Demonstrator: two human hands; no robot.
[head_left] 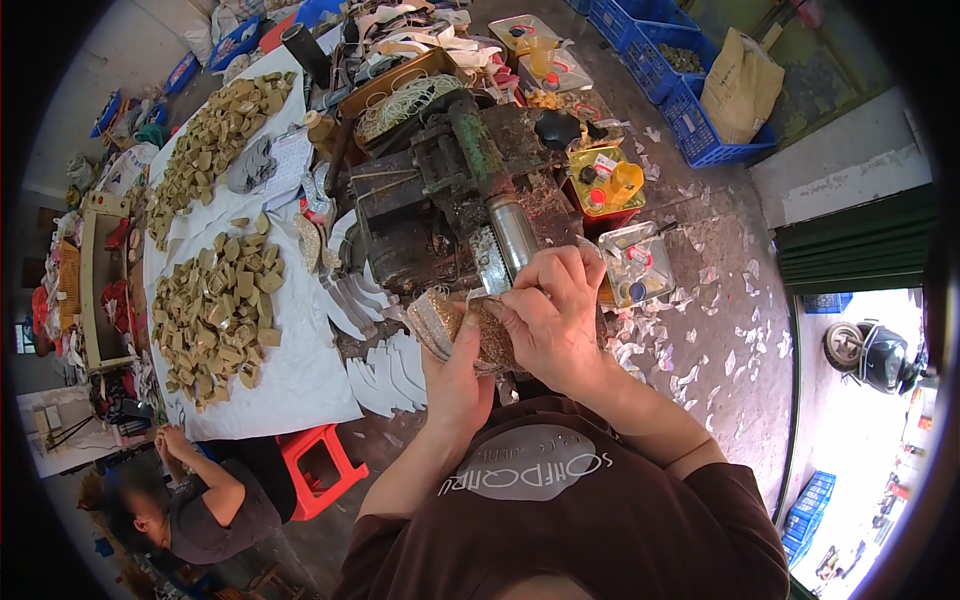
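My left hand [457, 378] is closed on a glittery gold-brown piece [497, 345], thumb lying on top. A layered pale edge [432, 318] of similar glittery material sticks out on its left side. Curled over the piece's far edge, my right hand [553, 318] pinches it between thumb and fingers. Both hands are just in front of a worn, greenish metal machine [470, 150]. Its shiny steel cylinder [513, 232] ends close to my right fingers. What lies under the piece is hidden by my hands.
Left, a white-covered table [310, 385] bears heaps of small tan pieces [215, 320]. White curved pieces [385, 375] lie beside the machine. On the right are a yellow tin [605, 180], a clear tray [640, 262] and floor scraps. A person [215, 505] sits near a red stool [322, 470].
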